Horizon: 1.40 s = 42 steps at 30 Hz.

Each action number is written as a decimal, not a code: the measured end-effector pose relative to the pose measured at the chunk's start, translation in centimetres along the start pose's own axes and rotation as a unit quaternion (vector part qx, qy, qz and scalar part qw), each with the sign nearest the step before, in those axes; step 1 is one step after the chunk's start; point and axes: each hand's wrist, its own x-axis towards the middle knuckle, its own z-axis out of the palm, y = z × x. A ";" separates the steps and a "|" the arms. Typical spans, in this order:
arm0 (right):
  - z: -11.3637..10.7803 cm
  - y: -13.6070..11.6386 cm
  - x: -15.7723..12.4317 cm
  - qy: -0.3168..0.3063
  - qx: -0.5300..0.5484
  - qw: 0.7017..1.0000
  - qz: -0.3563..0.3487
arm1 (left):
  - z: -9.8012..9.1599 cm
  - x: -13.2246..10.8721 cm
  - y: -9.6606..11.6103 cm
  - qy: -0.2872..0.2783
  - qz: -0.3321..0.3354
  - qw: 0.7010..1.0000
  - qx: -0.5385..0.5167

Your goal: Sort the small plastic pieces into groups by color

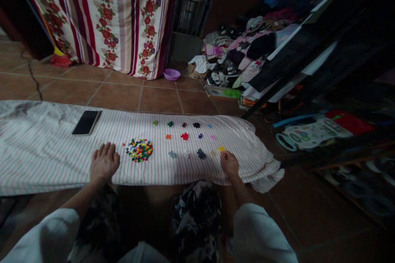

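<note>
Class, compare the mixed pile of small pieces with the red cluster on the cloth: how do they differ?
The mixed pile shows many colours; the red cluster shows only one. The mixed pile spreads much wider than the red cluster. The mixed pile lies near the left hand, while the red cluster lies farther from it. Both rest on the striped cloth.

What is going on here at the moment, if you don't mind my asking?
A person is at a striped cloth with small colored pieces. Their right hand is at the yellow pieces; whether the fingers grip one is too small to tell. The left hand lies palm down beside a round mixed pile. Toward the right are small single-color groups, including a red group and a black group. A phone lies beyond the left hand.
</note>
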 end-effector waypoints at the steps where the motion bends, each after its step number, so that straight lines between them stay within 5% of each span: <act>1: 0.1 -0.2 -0.1 0.011 0.001 1.000 -0.008 | 0.0 0.0 0.0 0.002 0.001 1.000 0.001; 7: 0.1 -3.4 -0.1 0.038 0.046 0.995 -0.084 | 0.1 0.0 0.0 -0.002 -0.001 1.000 0.006; 14: 1.3 -11.9 -1.0 -0.008 0.131 0.977 -0.167 | 0.0 0.0 0.0 -0.012 -0.006 1.000 -0.019; 20: 4.8 -20.4 -4.2 -0.129 0.213 0.938 -0.241 | 0.1 0.0 0.0 -0.006 -0.011 0.999 -0.031; 27: 8.5 -27.5 -7.7 -0.262 0.171 0.914 -0.258 | 0.5 0.0 -0.1 0.014 -0.006 0.999 -0.034; 32: 9.0 -29.6 -7.9 -0.288 0.103 0.922 -0.238 | 0.7 0.0 -0.3 0.010 -0.011 0.999 -0.041; 42: 9.5 -29.8 -7.6 -0.273 0.104 0.927 -0.237 | 0.3 0.0 -0.1 -0.004 -0.008 0.999 -0.046</act>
